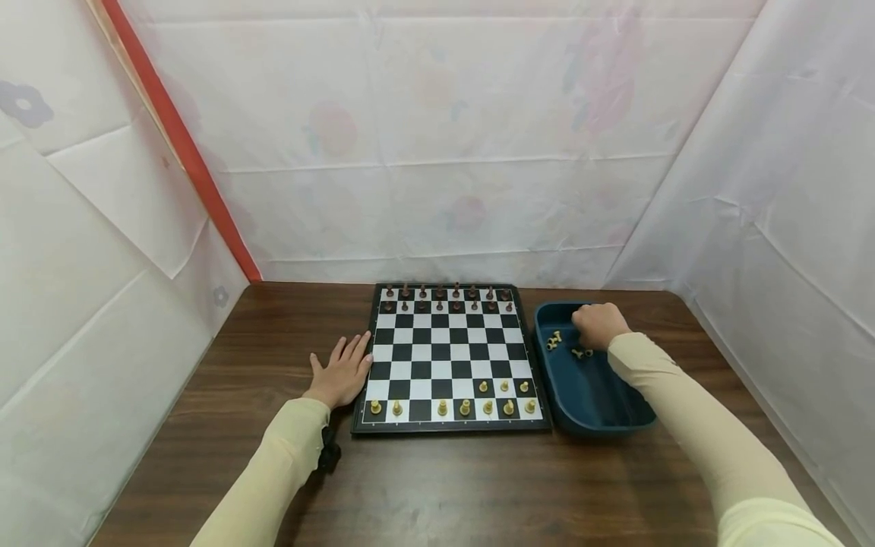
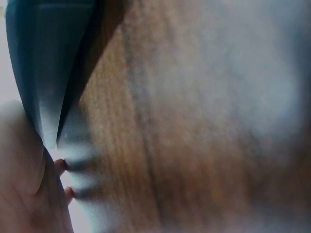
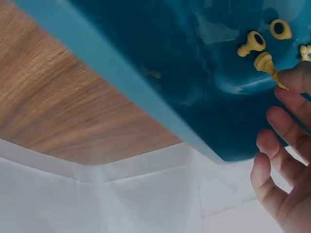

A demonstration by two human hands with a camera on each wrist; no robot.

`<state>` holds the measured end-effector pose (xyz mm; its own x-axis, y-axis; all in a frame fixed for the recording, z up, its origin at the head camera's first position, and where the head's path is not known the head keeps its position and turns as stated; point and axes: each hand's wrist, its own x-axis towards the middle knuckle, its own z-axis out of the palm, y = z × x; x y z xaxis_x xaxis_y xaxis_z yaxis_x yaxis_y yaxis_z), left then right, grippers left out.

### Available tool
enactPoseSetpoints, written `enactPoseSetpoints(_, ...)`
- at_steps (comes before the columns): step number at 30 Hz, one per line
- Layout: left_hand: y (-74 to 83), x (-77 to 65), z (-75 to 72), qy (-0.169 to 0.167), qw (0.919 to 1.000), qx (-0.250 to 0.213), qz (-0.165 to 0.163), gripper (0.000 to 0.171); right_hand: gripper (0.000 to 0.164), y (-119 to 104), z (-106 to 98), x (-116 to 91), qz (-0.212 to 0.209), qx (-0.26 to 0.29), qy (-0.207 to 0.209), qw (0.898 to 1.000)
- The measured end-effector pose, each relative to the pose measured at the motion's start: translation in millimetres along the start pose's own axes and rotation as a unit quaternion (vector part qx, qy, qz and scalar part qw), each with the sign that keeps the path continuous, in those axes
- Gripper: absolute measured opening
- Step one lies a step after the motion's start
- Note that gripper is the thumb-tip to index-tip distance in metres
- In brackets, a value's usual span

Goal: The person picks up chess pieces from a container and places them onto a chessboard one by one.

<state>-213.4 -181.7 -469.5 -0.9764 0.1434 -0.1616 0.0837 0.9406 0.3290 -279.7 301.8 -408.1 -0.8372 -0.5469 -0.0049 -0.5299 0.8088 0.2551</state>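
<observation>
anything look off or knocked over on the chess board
One gap stands out: in the nearest row of yellow pieces, the third square from the left is bare, though its neighbours are filled. Nothing on the chess board looks toppled.

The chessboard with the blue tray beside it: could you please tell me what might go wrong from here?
The right hand pinches a yellow piece at its thinner end, so it might slip back into the blue tray. The left hand lies at the left edge of the chessboard; a nudge could shift it and topple pieces. The three yellow pawns on the tray side could be knocked if the right hand crosses low.
</observation>
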Motion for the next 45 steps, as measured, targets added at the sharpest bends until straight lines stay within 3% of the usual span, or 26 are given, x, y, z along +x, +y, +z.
enactPoseSetpoints(12, -1.8, -0.6, 3.2, 0.007, 1.0, -0.002, 0.0, 0.058, 0.038, -8.4, -20.7, 3.5, -0.012, 0.045, 0.039, 0.998)
enactPoseSetpoints(17, -2.6, -0.8, 4.0, 0.009, 1.0, -0.002, 0.002, 0.058, 0.041, -18.1, -30.5, 3.9, -0.035, 0.048, 0.076, 0.995)
enactPoseSetpoints(23, -2.6, -2.0, 4.5, 0.01, 0.9999, -0.005, 0.006, 0.057, 0.041, -29.9, -44.1, 3.6, -0.063, 0.034, 0.122, 0.99)
enactPoseSetpoints(31, -2.8, -1.6, 3.3, 0.01, 0.9999, -0.003, 0.008, 0.057, 0.04, -45.4, -63.8, 6.7, -0.081, 0.011, 0.122, 0.989)
enactPoseSetpoints(41, -1.4, -2.5, 0.9, 0.008, 0.9999, 0.0, 0.009, 0.057, 0.016, -72.0, -82.2, 15.2, -0.115, -0.028, 0.145, 0.982)
enactPoseSetpoints(45, -2.2, -1.8, 1.7, 0.008, 0.9999, 0.0, 0.01, 0.057, 0.017, -85.1, -85.8, 18.5, -0.133, -0.032, 0.157, 0.978)
